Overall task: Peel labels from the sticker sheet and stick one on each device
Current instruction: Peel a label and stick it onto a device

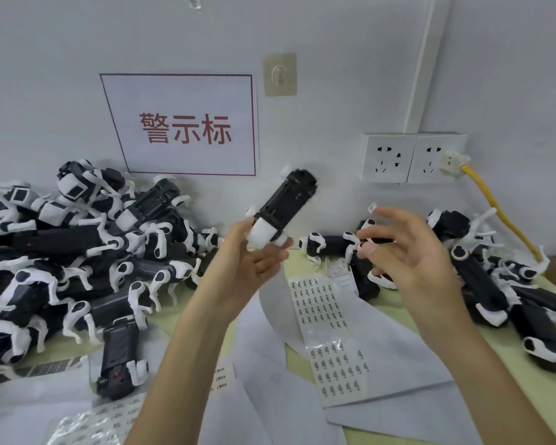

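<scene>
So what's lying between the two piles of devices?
In the head view: a sticker sheet and loose white paper on the table.

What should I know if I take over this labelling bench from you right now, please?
Left hand: holds a black-and-white oblong plastic device raised, by its white end.
Right hand: open beside it, with what looks like a small white label on the index fingertip.
The white sticker sheet printed with rows of labels lies on the pale green table, between a left heap and a right heap of devices.
Done: I cannot tell which are labelled.
Left: probably stick this label on, then continue.
</scene>
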Tool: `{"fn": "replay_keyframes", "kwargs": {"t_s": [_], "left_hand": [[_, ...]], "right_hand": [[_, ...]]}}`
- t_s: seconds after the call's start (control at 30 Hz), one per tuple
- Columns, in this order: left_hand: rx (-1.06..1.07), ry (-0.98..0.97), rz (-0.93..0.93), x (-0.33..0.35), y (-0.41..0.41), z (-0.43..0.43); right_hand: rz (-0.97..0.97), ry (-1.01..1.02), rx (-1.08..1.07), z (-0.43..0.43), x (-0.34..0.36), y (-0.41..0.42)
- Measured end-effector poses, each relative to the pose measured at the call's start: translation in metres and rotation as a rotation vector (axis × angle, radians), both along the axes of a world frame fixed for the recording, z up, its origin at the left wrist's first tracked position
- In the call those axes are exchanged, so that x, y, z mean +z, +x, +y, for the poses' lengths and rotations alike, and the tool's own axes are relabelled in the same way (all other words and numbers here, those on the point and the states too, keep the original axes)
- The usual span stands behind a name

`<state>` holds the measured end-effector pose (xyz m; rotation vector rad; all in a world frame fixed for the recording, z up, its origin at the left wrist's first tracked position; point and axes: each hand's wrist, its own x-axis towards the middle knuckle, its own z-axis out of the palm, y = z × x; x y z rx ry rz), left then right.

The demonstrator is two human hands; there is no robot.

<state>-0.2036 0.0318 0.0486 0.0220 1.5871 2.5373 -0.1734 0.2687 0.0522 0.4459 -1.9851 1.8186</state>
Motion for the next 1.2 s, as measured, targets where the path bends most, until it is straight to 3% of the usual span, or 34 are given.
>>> {"fn": "replay_keyframes", "kwargs": {"t_s": [0.1, 0.2, 0.33, 0.53, 0.63, 0.7, 0.8, 0.87, 0.93, 1.03, 1.2], "left_hand": [[-0.130, 0.062, -0.009, 0.009, 0.009, 0.013], [-0.230, 0.088, -0.044, 0.009, 0.015, 0.027], [-0.270, 0.008, -0.056, 0.003, 0.019, 0.037], [-0.298, -0.120, -0.053, 0.002, 0.026, 0.041], [-0.233, -0.344, -0.030, 0.000, 0.024, 0.039], [-0.158, -0.596, -0.030, -0.002, 0.026, 0.040], [0.015, -0.907, 0.122, -0.010, 0.028, 0.043], [0.111, -0.787, 0.252, -0.007, 0.032, 0.045], [-0.019, -0.617, 0.330, 0.002, 0.038, 0.047], [-0.235, -0.591, 0.404, 0.007, 0.047, 0.053], [-0.345, -0.638, 0.479, 0.011, 0.053, 0.051]], "right_hand": [[0.008, -0.052, -0.037, 0.002, 0.002, 0.000], [0.058, 0.022, -0.051, 0.007, 0.007, 0.004], [0.085, 0.084, 0.008, 0.014, 0.012, 0.008], [-0.035, 0.030, 0.140, 0.017, 0.018, 0.012], [-0.038, -0.043, 0.106, 0.016, 0.020, 0.012], [-0.052, -0.075, 0.099, 0.017, 0.019, 0.011], [-0.091, -0.099, 0.089, 0.020, 0.019, 0.011], [-0.112, -0.125, 0.108, 0.020, 0.021, 0.012], [-0.124, -0.135, 0.133, 0.019, 0.022, 0.013], [-0.127, -0.125, 0.152, 0.018, 0.025, 0.015], [-0.116, -0.061, 0.153, 0.017, 0.032, 0.021]]}}
